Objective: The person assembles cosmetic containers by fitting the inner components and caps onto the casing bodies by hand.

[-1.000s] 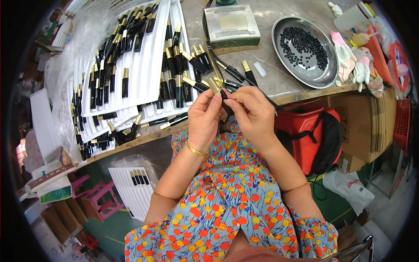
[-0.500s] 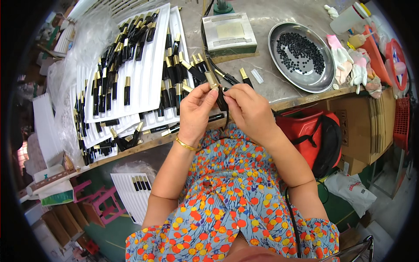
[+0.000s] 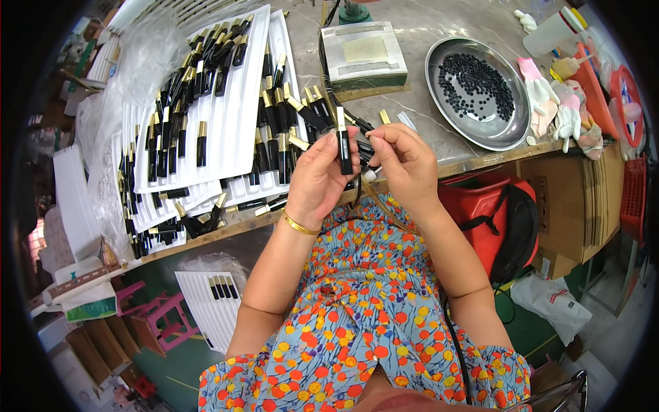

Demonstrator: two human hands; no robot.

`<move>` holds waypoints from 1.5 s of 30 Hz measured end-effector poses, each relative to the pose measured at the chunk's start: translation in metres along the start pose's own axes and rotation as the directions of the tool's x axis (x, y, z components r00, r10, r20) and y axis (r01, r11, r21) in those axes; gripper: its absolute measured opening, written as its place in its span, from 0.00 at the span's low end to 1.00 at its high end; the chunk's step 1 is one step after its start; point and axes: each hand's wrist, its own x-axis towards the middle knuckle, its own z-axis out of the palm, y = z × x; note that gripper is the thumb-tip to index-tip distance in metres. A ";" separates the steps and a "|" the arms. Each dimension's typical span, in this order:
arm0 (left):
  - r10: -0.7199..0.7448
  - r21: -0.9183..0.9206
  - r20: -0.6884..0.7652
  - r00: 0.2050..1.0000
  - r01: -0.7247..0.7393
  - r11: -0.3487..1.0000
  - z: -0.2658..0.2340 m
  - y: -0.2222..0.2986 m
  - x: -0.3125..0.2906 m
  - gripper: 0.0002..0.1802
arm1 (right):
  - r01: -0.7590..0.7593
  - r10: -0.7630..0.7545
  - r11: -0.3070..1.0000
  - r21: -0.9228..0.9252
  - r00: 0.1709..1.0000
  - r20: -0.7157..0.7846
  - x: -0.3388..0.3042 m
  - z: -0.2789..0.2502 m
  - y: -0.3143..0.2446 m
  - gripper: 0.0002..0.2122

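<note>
- Centre frame, the left hand [image 3: 317, 180] has its grip clamped on an upright black tube with a gold end [image 3: 342, 141], raised off the bench [image 3: 439, 127] so it faces the eyes.
- The right hand [image 3: 406, 165] pinches a small pale piece [image 3: 371, 174] just beside the tube's foot.
- Beyond, upper left, white trays [image 3: 226, 103] keep matching tubes in rows.
- Upper right, a steel dish [image 3: 480, 93] gathers black beads within reach.

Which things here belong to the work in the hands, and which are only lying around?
In use:
- left hand holding a black and gold tube
- right hand beside it
- white trays with similar tubes
- steel dish of small black parts

Lying about:
- work gloves
- red bag
- white bottle
</note>
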 end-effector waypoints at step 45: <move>0.097 -0.126 0.011 0.995 -0.095 0.988 -0.020 -0.022 -0.007 0.17 | 0.574 -0.558 0.665 -0.478 0.807 0.193 0.000 0.017 0.022 0.08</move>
